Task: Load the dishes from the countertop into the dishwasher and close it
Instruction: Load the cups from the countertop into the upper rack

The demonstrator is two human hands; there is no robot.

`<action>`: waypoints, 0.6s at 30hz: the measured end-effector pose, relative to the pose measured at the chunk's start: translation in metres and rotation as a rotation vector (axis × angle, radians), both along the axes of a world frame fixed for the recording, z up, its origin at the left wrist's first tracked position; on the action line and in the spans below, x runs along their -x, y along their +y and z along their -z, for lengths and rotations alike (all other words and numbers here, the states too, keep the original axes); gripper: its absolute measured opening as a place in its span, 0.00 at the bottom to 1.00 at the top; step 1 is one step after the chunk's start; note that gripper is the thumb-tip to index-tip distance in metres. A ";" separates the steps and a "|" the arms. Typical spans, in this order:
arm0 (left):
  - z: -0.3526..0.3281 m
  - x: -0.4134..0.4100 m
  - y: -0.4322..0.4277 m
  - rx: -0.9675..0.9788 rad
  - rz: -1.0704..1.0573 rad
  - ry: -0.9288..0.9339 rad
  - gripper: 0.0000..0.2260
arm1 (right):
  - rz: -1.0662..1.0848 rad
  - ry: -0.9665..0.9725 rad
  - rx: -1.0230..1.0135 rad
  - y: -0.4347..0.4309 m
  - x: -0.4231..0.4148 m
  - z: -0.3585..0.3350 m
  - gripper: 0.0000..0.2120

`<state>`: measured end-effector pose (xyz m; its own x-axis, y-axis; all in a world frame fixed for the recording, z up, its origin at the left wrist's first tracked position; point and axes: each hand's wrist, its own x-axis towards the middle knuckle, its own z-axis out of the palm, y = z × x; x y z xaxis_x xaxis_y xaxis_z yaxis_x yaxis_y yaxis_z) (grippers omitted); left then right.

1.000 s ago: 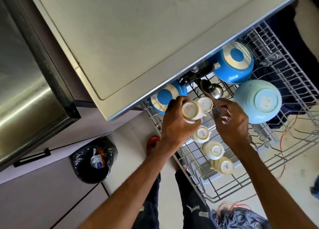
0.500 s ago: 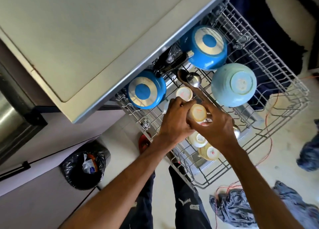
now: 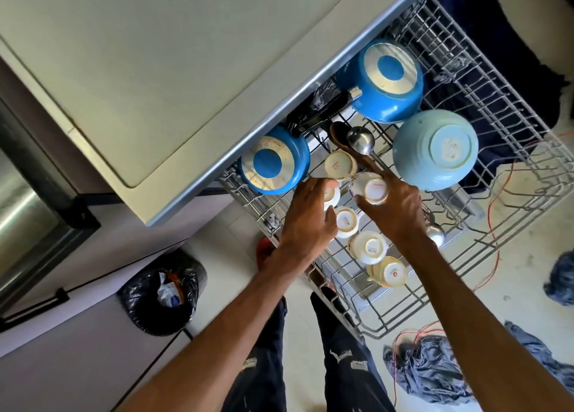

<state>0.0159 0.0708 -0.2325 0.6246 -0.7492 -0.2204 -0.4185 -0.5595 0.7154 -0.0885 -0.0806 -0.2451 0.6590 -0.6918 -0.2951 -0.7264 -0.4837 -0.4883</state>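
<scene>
right hand [image 3: 394,206] grasping upturned cup [image 3: 374,189] | left hand [image 3: 307,216] grasping second cup [image 3: 331,194] | both likely light, brittle, glazed (slippery): hold round the sides, seat gently in rack [image 3: 497,138]

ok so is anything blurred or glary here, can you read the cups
Head view: print on the cup bases reads sharp. Head view: the left hand looks slightly smeared at its fingertips. Head view: glare streaks the steel appliance at left, and the floor at right is near washed out.
</scene>
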 end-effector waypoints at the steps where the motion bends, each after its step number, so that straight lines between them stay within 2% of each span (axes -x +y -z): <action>1: 0.002 0.000 0.001 -0.006 -0.003 0.002 0.19 | -0.002 0.021 0.011 0.000 -0.001 -0.001 0.27; 7: 0.009 0.000 0.000 -0.033 -0.018 -0.021 0.18 | 0.009 0.365 -0.019 -0.008 -0.018 -0.008 0.30; 12: 0.008 -0.002 -0.001 0.014 -0.023 0.003 0.17 | -0.059 0.521 0.031 -0.009 -0.038 -0.014 0.34; 18: 0.010 0.001 0.000 0.029 -0.039 -0.002 0.16 | -0.091 0.506 -0.006 0.000 -0.039 -0.002 0.34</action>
